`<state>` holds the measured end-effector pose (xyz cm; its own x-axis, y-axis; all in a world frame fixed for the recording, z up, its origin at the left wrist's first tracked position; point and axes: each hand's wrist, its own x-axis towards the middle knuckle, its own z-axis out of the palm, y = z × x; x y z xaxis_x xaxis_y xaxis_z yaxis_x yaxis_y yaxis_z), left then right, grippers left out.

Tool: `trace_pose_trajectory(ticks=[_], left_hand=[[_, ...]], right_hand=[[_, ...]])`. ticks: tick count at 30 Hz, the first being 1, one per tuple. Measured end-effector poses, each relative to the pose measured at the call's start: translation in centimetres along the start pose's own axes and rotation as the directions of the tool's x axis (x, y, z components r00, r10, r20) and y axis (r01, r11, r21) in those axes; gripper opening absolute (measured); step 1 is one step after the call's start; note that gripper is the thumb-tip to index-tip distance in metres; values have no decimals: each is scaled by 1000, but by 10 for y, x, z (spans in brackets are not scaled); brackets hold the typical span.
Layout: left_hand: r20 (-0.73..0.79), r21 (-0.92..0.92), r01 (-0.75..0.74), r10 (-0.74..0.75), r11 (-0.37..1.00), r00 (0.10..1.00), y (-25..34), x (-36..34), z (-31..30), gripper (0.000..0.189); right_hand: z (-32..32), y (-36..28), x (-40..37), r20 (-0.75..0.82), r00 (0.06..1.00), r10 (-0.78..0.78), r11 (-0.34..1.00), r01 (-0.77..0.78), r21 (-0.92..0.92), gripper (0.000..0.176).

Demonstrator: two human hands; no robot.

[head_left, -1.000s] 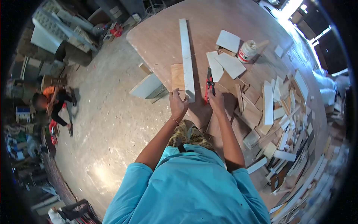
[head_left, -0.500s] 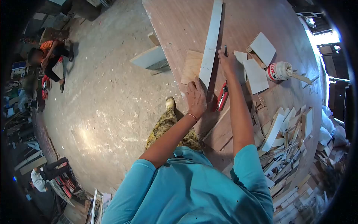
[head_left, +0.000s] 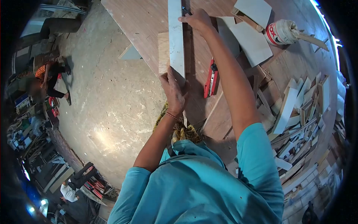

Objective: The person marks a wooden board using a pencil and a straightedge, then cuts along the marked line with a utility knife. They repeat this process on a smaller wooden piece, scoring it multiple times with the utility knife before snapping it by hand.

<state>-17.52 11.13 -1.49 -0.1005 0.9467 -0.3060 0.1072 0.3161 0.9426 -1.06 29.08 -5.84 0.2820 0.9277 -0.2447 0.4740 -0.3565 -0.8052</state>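
Note:
A long white strip (head_left: 176, 37) lies over a small plywood piece (head_left: 163, 52) on the wooden table (head_left: 141, 22). My left hand (head_left: 174, 91) grips the near end of the strip, with fingers along its top and side. Farther up, my right hand (head_left: 197, 20) is closed at the strip's right edge, its fingertips on the white face; a dark pen-like object (head_left: 184, 9) shows beside them, partly hidden. Between the strip and my right forearm rests a red utility knife (head_left: 211, 79).
White board pieces (head_left: 253, 43) and a white tub (head_left: 279, 32) with a stick stand to the right. Offcuts (head_left: 298, 112) are heaped at the lower right. Two people, one in orange (head_left: 43, 72) and one in white (head_left: 69, 191), are at the left.
The view has turned and moved closer to the table. The strip now stands nearly upright in view, and my right hand has gone from beside it to its edge.

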Motion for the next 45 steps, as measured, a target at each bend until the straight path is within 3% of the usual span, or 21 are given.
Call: trace_pose_trajectory(ticks=[2, 3, 5, 6, 7, 8, 9, 11, 12, 14, 15, 17, 21, 23, 24, 26, 32, 34, 38, 40, 45], left_hand=[[36, -262, 169, -165, 950, 986, 3, 0, -1, 38], [39, -255, 169, -165, 952, 986, 2, -1, -1, 38], [20, -4, -5, 5, 1000, 1000, -3, -1, -1, 36], [20, -1, -6, 6, 1000, 1000, -9, 0, -4, 36], [80, 331, -235, 221, 914, 972, -15, 1, -8, 36], [208, 600, -432, 391, 673, 897, -21, 1, -12, 37], [210, 601, -432, 389, 672, 897, -22, 1, -12, 37], [166, 494, -285, 233, 821, 958, -22, 2, -13, 72], [169, 494, -288, 234, 820, 957, -22, 3, -11, 72], [105, 273, -152, 128, 950, 986, -22, 3, -9, 72], [109, 274, -155, 129, 949, 986, -22, 3, -8, 72], [129, 436, -245, 210, 866, 969, -21, 3, -7, 73], [137, 344, -268, 234, 900, 962, -21, 2, -7, 74], [254, 659, -461, 401, 595, 880, -23, 2, -10, 58], [256, 660, -461, 399, 593, 880, -24, 3, -11, 58], [285, 662, -492, 417, 566, 863, -26, 3, -12, 79], [261, 677, -451, 382, 582, 886, -24, 4, -12, 73], [266, 675, -449, 375, 586, 888, -22, 3, -13, 73], [254, 656, -439, 368, 614, 894, -21, 4, -11, 73], [265, 650, -469, 399, 598, 878, -25, 5, -12, 76], [265, 627, -471, 399, 620, 878, -29, 5, -12, 79]], right_hand=[[-1, 3, 0, 20, 1000, 6, 1000, -5, -19, 45], [1, 7, 1, 8, 1000, -26, 997, 25, 77, 42], [2, 12, 6, -9, 998, -58, 983, 58, 175, 39], [1, 14, 6, 11, 998, -69, 975, 65, 213, 38], [1, 16, 5, 32, 996, -81, 966, 70, 251, 36], [0, 18, 4, 33, 996, -79, 965, 68, 252, 36], [-3, 18, 2, 28, 996, -80, 967, 71, 245, 34], [-6, 16, -2, 19, 997, -81, 968, 75, 241, 33], [-7, 17, -3, 21, 997, -77, 959, 68, 275, 32], [-5, 19, -5, 23, 997, -70, 949, 60, 309, 32], [-4, 18, -5, -5, 997, -76, 943, 74, 323, 31], [-3, 17, -6, -36, 996, -80, 936, 87, 341, 31], [-9, 12, -13, -11, 999, -43, 955, 44, 293, 34], [-11, 8, -13, -20, 999, -40, 963, 44, 265, 36], [-10, 9, -12, -32, 997, -67, 968, 73, 238, 37], [-8, 11, -13, -40, 995, -91, 972, 97, 213, 38], [-1, 14, -7, -149, 984, -94, 968, 125, 219, 40], [-10, 8, -12, -8, 999, -37, 979, 38, 202, 41], [-3, 9, -8, -34, 999, -16, 987, 21, 162, 42], [-3, 10, -9, -36, 999, -8, 960, 17, 279, 42], [-5, 6, -14, -48, 999, -9, 953, 23, 303, 41]])
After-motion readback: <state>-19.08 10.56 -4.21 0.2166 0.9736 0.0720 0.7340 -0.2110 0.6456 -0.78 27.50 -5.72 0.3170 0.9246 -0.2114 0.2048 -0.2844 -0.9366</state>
